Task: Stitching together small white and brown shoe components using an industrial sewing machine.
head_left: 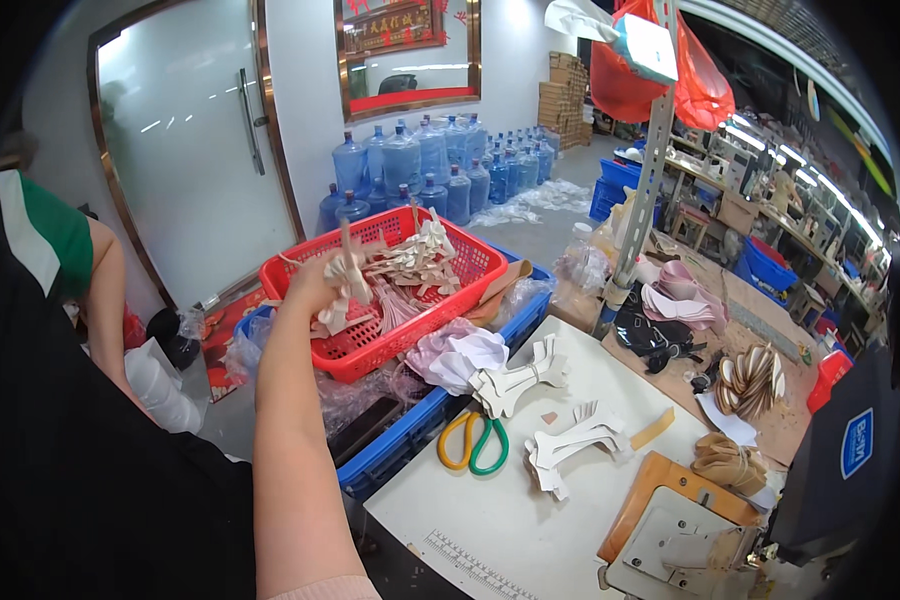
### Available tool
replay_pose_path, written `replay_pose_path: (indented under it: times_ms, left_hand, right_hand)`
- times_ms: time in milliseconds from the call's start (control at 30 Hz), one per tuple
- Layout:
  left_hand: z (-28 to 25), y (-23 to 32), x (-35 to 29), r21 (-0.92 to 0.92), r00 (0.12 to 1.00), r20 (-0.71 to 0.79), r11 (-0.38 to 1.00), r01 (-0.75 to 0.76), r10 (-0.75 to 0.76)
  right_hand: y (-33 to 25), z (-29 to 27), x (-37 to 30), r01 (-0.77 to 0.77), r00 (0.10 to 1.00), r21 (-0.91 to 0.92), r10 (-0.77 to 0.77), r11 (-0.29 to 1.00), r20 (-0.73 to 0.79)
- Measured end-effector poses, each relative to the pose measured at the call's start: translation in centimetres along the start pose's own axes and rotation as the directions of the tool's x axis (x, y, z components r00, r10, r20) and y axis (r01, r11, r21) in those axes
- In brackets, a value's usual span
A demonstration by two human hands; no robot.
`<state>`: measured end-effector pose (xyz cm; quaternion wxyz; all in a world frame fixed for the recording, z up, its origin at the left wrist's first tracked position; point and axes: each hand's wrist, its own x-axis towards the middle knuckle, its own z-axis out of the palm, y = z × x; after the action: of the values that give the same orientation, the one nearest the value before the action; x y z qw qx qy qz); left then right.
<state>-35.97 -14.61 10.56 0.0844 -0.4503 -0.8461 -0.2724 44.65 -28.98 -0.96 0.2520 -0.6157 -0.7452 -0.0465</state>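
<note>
My left hand (315, 285) reaches into the near left part of a red plastic basket (370, 358), its fingers closed around a bundle of cream-white cut strips (350, 290). Some of the strips are smeared by motion. More pale, narrow cut pieces (425, 255) lie heaped in the basket, with pinkish strips (398, 308) beside them. The basket rests over a blue crate (395, 440). On the pale worktop sit two stacks of white cut pieces, a far stack (520, 378) and a nearer stack (580, 445). My right hand is out of view.
Scissors with yellow and green handles (488, 447) lie at the worktop's (440, 500) left edge. A sewing machine (680, 530) stands at the near right, below a metal post (645, 180). Another person's arm (105, 290) is at left. Blue water bottles (400, 160) stand behind the basket.
</note>
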Motion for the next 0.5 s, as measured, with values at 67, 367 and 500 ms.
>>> replay_pose_path:
  times_ms: [67, 367, 500]
  left_hand:
    - [-2.2, 1.4, 0.2, -0.057, 0.994, -0.113, 0.998, -0.005, -0.001]
    - [-1.3, 21.2, -7.4, -0.997, 0.961, -0.018, -0.073, 0.002, 0.275]
    - [8.6, 29.1, -20.5, -0.869, 0.747, 0.391, -0.051, 0.492, 0.538]
  right_hand:
    - [0.2, 0.0, -0.3, -0.004, 0.999, -0.063, 0.007, 0.998, 0.049]
    - [1.7, 1.3, 0.2, 0.076, 0.978, -0.127, -0.099, 0.989, -0.183]
    - [-2.3, -0.1, 3.1, 0.144, 0.968, 0.081, -0.123, 0.986, -0.219]
